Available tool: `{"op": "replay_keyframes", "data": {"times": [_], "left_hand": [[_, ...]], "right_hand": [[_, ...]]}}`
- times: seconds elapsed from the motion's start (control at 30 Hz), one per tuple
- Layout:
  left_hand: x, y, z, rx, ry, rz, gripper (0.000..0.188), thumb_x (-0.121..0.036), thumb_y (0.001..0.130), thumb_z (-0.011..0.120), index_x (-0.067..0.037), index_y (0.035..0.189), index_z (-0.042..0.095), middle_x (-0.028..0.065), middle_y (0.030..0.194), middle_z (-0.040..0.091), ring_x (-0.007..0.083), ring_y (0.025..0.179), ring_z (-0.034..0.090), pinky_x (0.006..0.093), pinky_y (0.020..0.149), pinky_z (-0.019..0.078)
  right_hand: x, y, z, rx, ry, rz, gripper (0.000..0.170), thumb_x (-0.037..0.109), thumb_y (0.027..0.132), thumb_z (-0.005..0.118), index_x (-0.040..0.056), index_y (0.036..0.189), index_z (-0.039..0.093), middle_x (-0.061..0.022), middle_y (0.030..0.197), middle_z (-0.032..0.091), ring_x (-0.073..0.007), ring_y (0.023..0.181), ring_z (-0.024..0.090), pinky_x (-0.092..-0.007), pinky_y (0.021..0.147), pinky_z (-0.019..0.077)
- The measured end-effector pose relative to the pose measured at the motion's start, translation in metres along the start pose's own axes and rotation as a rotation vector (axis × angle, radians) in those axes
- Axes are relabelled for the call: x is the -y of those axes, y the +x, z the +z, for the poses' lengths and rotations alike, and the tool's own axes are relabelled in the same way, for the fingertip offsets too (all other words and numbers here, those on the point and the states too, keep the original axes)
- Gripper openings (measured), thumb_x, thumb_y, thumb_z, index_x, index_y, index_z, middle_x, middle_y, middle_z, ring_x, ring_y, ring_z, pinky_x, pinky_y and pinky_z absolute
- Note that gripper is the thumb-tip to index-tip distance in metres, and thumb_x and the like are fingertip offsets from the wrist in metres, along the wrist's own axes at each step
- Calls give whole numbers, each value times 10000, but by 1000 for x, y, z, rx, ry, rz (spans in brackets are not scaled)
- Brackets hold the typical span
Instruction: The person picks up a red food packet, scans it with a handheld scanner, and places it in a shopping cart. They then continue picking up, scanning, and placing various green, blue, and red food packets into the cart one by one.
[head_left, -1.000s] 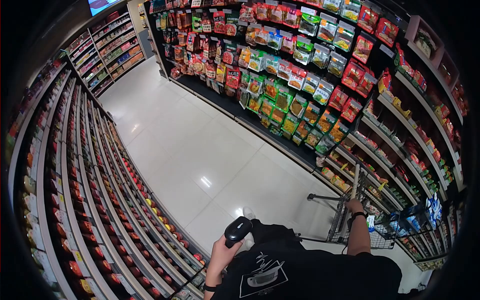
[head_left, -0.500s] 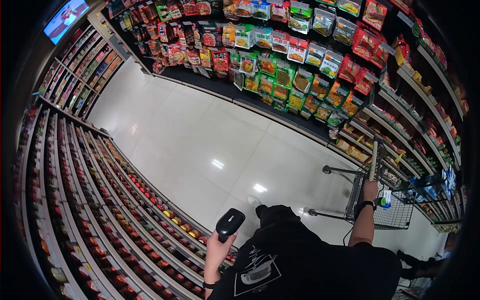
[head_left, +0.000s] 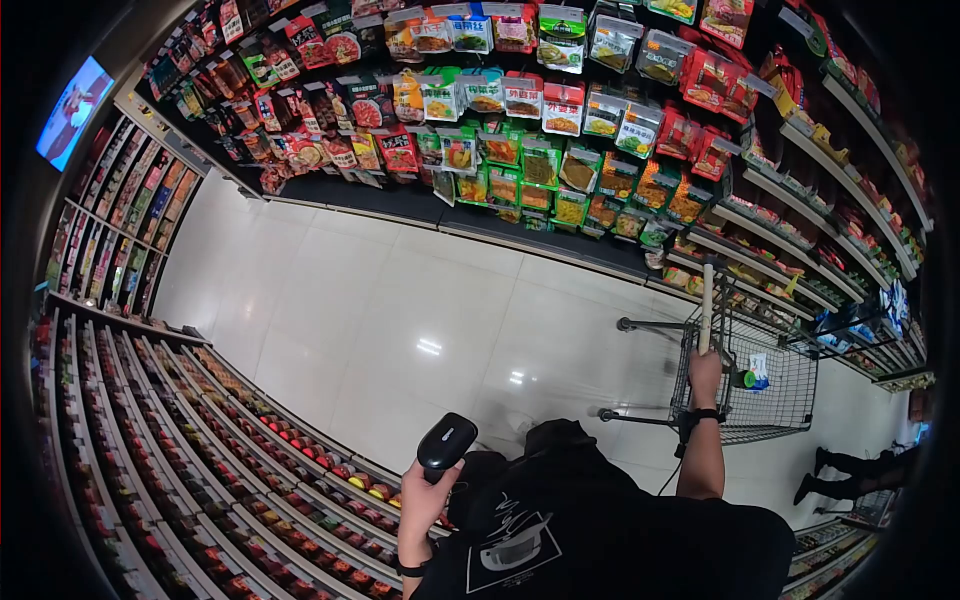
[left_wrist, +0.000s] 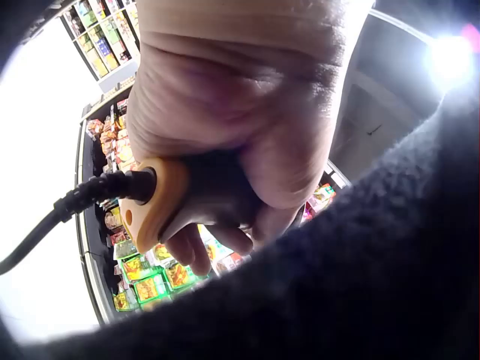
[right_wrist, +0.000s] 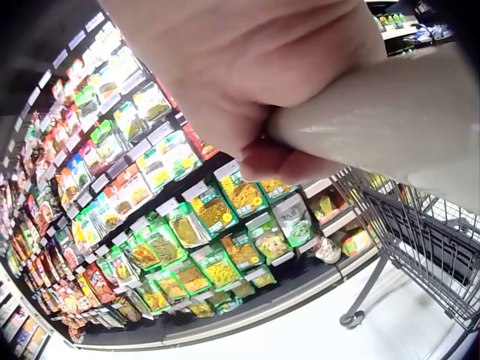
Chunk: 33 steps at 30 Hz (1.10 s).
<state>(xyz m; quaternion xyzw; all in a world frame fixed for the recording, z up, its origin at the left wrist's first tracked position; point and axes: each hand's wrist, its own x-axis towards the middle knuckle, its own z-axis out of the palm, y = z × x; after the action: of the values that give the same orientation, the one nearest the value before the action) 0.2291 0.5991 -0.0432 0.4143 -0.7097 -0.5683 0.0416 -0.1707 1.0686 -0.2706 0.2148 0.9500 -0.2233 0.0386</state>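
My left hand (head_left: 422,497) grips the handle of a black handheld barcode scanner (head_left: 447,442), its rounded head pointing up and forward. In the left wrist view, the fingers wrap round the dark handle, which has an orange end (left_wrist: 171,196) and a black cable (left_wrist: 79,201) leaving it. My right hand (head_left: 705,377) holds the pale handle bar (head_left: 707,305) of a wire shopping cart (head_left: 795,400). The right wrist view shows the fingers curled round this bar (right_wrist: 390,124). Inside the cart lie a white-and-blue pack (head_left: 760,370) and a small green-topped item (head_left: 746,379).
Hanging food packets (head_left: 540,160) fill the rack across the aisle. Tiered shelves of jars (head_left: 250,480) run along the left. Pale tiled floor (head_left: 390,300) lies between them. A screen (head_left: 75,112) hangs at far left. Another person's legs (head_left: 850,475) show at lower right.
The head view has swung, so the screen and far shelves show more at left. Both hands keep their holds. Another person's legs have come into fuller view at lower right.
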Motion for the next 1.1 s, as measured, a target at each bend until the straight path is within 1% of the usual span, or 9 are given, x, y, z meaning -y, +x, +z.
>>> {"op": "replay_keyframes", "data": {"times": [0.03, 0.07, 0.17, 0.3, 0.47, 0.57, 0.73, 0.83, 1.1], "left_hand": [[1, 7, -6, 18, 15, 31, 320, -133, 934, 849, -7, 1206, 737, 45, 994, 790, 61, 896, 658, 267, 812, 542], [0, 14, -10, 24, -2, 41, 323, -137, 930, 852, -2, 1201, 739, 58, 989, 799, 71, 897, 672, 274, 819, 549], [-2, 37, -34, 66, 33, -8, 322, -136, 928, 855, -2, 1199, 742, 57, 991, 805, 85, 897, 685, 280, 825, 552], [-1, 73, -74, 95, 46, 40, 338, -157, 924, 857, 0, 1201, 744, 73, 985, 809, 100, 884, 699, 292, 817, 555], [20, 121, -146, 83, 75, 58, 351, -180, 920, 856, 2, 1199, 746, 97, 981, 810, 113, 880, 713, 309, 802, 560], [30, 152, -204, 18, 86, 142, 243, -184, 911, 872, -29, 1059, 759, -38, 719, 661, 50, 590, 539, 272, 531, 420], [59, 186, -268, 29, 54, 78, 209, -175, 909, 868, -55, 1034, 751, -45, 700, 630, 45, 550, 514, 269, 492, 392], [56, 199, -301, 103, 66, 27, 316, -145, 927, 850, -15, 1196, 749, 69, 989, 789, 104, 869, 679, 318, 792, 552], [58, 250, -325, 189, 15, -41, 360, -203, 926, 861, 9, 1192, 741, 50, 941, 772, 89, 848, 649, 310, 783, 542]], "right_hand": [[15, -16, 5, -2, -6, -17, 414, 338, 946, 695, -67, 1009, 754, -322, 914, 749, -476, 905, 758, -539, 820, 596], [63, -52, -21, 63, 66, 36, 403, 327, 953, 692, -71, 978, 752, -290, 801, 742, -418, 748, 775, -507, 727, 609], [90, -78, 3, -37, 19, -78, 400, 324, 959, 687, -71, 967, 752, -257, 720, 728, -367, 631, 761, -482, 642, 605], [136, -110, 31, -27, 25, -78, 398, 320, 960, 679, -70, 963, 754, -254, 747, 740, -373, 644, 764, -476, 630, 609], [199, -152, 67, -8, 26, -17, 394, 322, 953, 661, -59, 986, 760, -261, 796, 752, -401, 757, 778, -502, 719, 613], [256, -184, 89, 54, 73, 18, 381, 310, 955, 657, -57, 979, 758, -259, 804, 754, -409, 782, 778, -501, 737, 613], [324, -212, 124, 4, 80, -30, 348, 305, 973, 669, -28, 936, 761, -170, 715, 749, -323, 665, 773, -468, 658, 608], [351, -211, 160, -3, 96, -47, 346, 297, 973, 678, -37, 941, 762, -178, 723, 753, -322, 667, 774, -451, 647, 610], [470, -256, 183, 114, 213, 0, 328, 263, 971, 660, -49, 954, 761, -176, 728, 753, -316, 657, 770, -447, 648, 610]]}}
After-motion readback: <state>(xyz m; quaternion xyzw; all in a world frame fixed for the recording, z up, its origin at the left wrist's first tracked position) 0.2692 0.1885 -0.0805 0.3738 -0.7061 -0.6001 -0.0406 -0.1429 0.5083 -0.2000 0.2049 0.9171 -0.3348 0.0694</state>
